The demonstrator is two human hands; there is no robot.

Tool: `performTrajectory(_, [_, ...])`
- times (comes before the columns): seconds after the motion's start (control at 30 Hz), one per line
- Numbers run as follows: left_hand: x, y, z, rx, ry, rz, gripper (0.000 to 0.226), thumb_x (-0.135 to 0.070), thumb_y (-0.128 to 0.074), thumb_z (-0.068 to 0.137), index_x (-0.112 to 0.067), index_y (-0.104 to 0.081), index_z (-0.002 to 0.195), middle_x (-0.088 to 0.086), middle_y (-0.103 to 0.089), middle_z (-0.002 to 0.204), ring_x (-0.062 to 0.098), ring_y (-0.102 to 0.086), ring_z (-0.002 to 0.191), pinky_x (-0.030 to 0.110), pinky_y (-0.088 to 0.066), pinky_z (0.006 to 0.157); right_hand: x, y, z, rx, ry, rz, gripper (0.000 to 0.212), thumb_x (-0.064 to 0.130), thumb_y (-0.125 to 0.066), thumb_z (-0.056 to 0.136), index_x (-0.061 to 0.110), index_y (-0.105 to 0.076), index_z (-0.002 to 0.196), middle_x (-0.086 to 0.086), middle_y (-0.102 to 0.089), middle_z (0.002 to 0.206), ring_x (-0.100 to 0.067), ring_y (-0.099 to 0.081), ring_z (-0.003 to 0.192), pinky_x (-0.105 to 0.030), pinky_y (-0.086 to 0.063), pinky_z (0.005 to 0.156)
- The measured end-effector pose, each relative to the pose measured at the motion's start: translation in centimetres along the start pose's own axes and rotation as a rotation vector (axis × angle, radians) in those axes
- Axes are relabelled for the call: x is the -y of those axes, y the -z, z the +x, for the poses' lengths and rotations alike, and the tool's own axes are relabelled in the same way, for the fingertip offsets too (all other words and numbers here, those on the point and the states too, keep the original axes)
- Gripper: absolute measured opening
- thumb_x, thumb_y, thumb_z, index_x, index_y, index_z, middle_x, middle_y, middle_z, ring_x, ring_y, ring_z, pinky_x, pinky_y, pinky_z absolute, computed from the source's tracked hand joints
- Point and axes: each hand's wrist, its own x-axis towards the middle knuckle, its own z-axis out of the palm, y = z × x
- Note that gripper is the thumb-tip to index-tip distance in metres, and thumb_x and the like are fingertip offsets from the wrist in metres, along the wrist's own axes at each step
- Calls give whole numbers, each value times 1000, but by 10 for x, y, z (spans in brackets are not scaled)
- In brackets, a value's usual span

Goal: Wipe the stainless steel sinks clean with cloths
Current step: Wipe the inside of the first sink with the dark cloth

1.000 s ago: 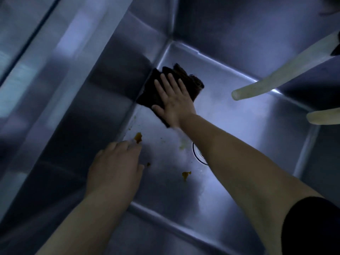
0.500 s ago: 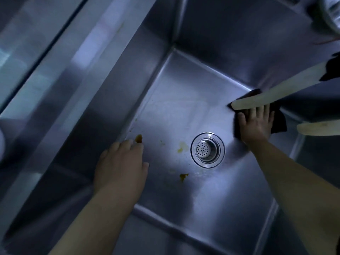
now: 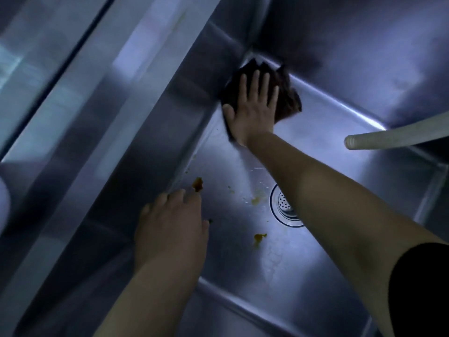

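I look down into a deep stainless steel sink [image 3: 328, 276]. My right hand [image 3: 252, 110] lies flat with straight fingers on a dark cloth [image 3: 288, 97], pressing it into the far left corner of the sink floor. My left hand [image 3: 170, 229] rests on the sink floor by the left wall, fingers loosely bent, holding nothing. Brown-orange food stains dot the floor: one stain [image 3: 197, 184] just past my left fingertips, a second stain [image 3: 259, 237] in front of the drain, and a fainter smear [image 3: 255, 200] beside it.
The round drain strainer [image 3: 284, 207] is half hidden under my right forearm. A pale hose end [image 3: 388, 138] sticks in from the right above the sink. A wide steel rim [image 3: 109, 105] runs along the left side.
My right hand has swept the cloth from the far right side of the sink floor back to the far left corner. My left hand has stayed in place.
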Motion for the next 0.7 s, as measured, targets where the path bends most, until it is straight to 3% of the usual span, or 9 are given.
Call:
performTrajectory(0.17, [0, -1, 0, 17, 8, 23, 44, -44, -45, 91, -31, -39, 132, -11, -45, 135, 17, -40, 121, 32, -33, 96, 19, -9, -55, 35, 236, -13, 74, 54, -20, 92, 10, -15, 151, -15, -8, 158, -33, -1, 146, -52, -1, 117])
performTrajectory(0.37, [-1, -2, 1, 67, 20, 66, 44, -42, -45, 90, -34, -40, 133, -7, -48, 132, 18, -42, 119, 33, -35, 94, -15, -14, -114, 91, 440, 5, 66, 49, -22, 96, 15, -13, 151, -9, -10, 159, -27, -2, 147, -48, -1, 119])
performTrajectory(0.5, [-1, -3, 0, 75, 8, 94, 41, -42, -46, 89, -33, -44, 129, -5, -51, 129, 20, -43, 118, 34, -36, 93, -55, -7, -111, 74, 298, 41, 69, 38, -34, 97, 4, -6, 150, -16, -7, 158, -29, -2, 147, -45, 0, 119])
performTrajectory(0.6, [-1, -4, -1, 74, -14, 115, 36, -41, -47, 88, -31, -49, 123, -4, -54, 124, 21, -45, 115, 34, -37, 91, -90, 0, -103, 45, 94, 9, 75, 45, -29, 95, -3, -5, 148, -23, -3, 156, -34, 0, 146, -42, 3, 119])
performTrajectory(0.7, [0, -5, 0, 61, -24, 123, 36, -41, -47, 87, -30, -50, 122, -3, -55, 124, 22, -46, 115, 34, -37, 90, -123, 1, -111, 14, -138, 2, 77, 50, -28, 93, -2, -15, 148, -28, -11, 154, -40, -7, 144, -50, 0, 118])
